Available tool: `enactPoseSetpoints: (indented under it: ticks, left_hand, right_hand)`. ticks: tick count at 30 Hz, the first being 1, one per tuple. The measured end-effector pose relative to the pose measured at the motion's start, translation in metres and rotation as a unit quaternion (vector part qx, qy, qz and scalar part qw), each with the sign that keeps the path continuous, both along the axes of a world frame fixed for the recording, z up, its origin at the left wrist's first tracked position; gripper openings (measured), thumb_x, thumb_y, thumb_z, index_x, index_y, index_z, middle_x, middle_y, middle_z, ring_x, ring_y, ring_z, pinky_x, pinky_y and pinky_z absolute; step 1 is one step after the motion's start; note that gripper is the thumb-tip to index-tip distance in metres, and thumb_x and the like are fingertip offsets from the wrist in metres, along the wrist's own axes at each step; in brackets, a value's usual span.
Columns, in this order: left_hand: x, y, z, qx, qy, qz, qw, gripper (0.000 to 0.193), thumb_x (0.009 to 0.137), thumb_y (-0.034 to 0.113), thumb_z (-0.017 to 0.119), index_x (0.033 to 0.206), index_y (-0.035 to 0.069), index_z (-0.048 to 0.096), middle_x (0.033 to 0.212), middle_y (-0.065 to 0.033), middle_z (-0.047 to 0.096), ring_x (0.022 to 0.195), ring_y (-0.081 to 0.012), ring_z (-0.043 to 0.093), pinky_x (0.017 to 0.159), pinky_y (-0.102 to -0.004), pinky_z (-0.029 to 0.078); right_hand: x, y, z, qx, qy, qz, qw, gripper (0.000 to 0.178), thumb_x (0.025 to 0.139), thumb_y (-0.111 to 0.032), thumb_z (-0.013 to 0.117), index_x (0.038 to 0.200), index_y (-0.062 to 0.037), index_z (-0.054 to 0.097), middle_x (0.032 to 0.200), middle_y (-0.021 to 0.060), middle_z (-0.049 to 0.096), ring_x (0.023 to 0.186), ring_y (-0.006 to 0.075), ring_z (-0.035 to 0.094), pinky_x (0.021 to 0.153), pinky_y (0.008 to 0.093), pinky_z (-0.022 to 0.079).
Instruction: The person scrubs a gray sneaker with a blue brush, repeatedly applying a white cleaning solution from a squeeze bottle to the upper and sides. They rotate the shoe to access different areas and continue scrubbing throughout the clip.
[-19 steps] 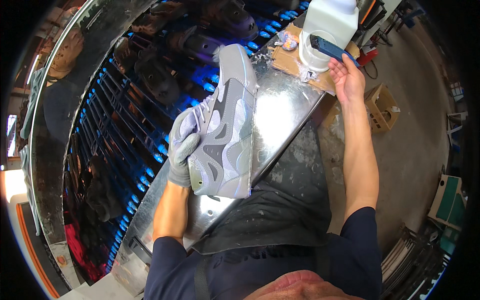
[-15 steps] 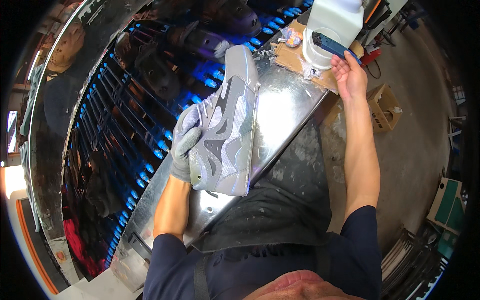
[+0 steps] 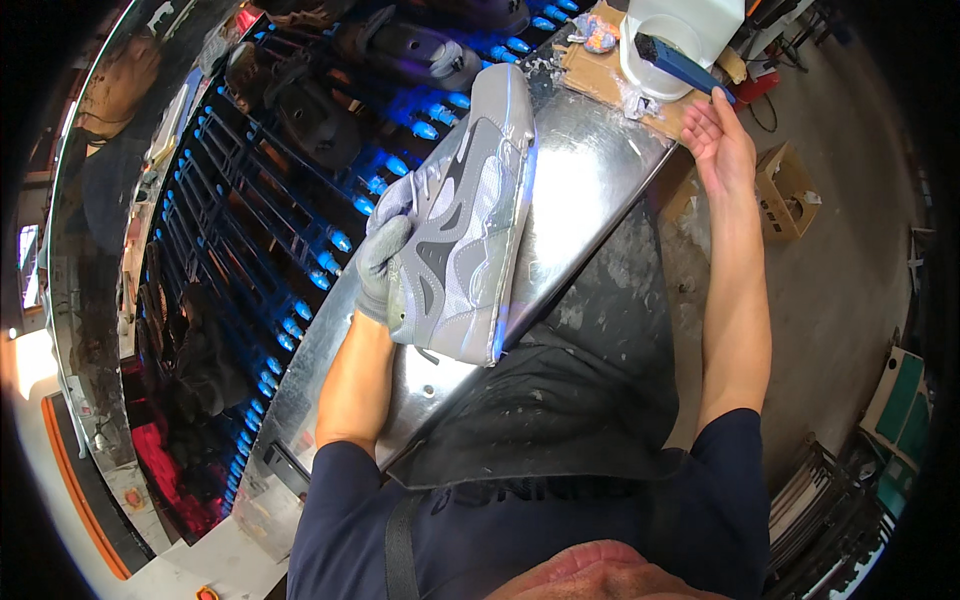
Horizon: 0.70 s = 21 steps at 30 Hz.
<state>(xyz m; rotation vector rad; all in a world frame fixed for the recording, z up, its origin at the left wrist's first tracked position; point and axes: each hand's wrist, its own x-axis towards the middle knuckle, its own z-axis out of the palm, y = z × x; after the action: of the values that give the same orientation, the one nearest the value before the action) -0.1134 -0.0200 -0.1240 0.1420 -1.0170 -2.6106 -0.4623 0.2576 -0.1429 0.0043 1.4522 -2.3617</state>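
**Grey sneaker held over the steel bench**

Grey sneaker (image 3: 462, 215) sits in the gloved left hand (image 3: 385, 262), side panel up, toe pointing to the far end, above the shiny metal bench (image 3: 590, 190); the gloved fingers wrap its left flank near the laces, so the hand is closed around the shoe; it looks light, with a soft mesh and leather upper that would give under a squeeze and a firmer edge along the bottom, so the midfoot or heel seems the surest place to grip. Far right, the bare right hand (image 3: 722, 145) is open, fingers stretched toward the blue brush handle (image 3: 685, 65) resting in a white tub (image 3: 668, 50), not yet gripping it; a cardboard sheet (image 3: 600, 75) lies under the tub; left of the bench, dark shoe moulds (image 3: 410, 50) sit on blue-lit racks.
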Motion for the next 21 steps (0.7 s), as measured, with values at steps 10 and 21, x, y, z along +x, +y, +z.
enactPoseSetpoints:
  ticks: [10, 21]
  left_hand:
    - [-0.006, 0.002, 0.007, 0.029, 0.003, -0.046, 0.998, 0.058, 0.093, 0.011, 0.062, 0.148, -0.005, 0.049, 0.144, -0.0248, 0.061, 0.13, -0.0355, 0.065, 0.112, -0.0476, 0.054]
    - [-0.01, 0.001, 0.007, 0.027, 0.016, -0.077, 0.997, 0.05, 0.097, 0.01, 0.059, 0.146, -0.003, 0.052, 0.141, -0.0242, 0.064, 0.127, -0.0346, 0.067, 0.11, -0.0471, 0.056]
  right_hand:
    - [0.149, -0.012, -0.017, 0.184, 0.208, 0.084, 0.957, 0.019, 0.099, -0.017, 0.078, 0.09, -0.0037, 0.067, 0.069, -0.0092, 0.056, 0.057, -0.0001, 0.044, 0.05, 0.0202, 0.03]
    - [0.195, -0.005, -0.021, 0.179, 0.177, 0.154, 0.956, 0.022, 0.095, -0.012, 0.081, 0.086, -0.0019, 0.064, 0.07, 0.0014, 0.065, 0.055, 0.0041, 0.056, 0.047, 0.0209, 0.043]
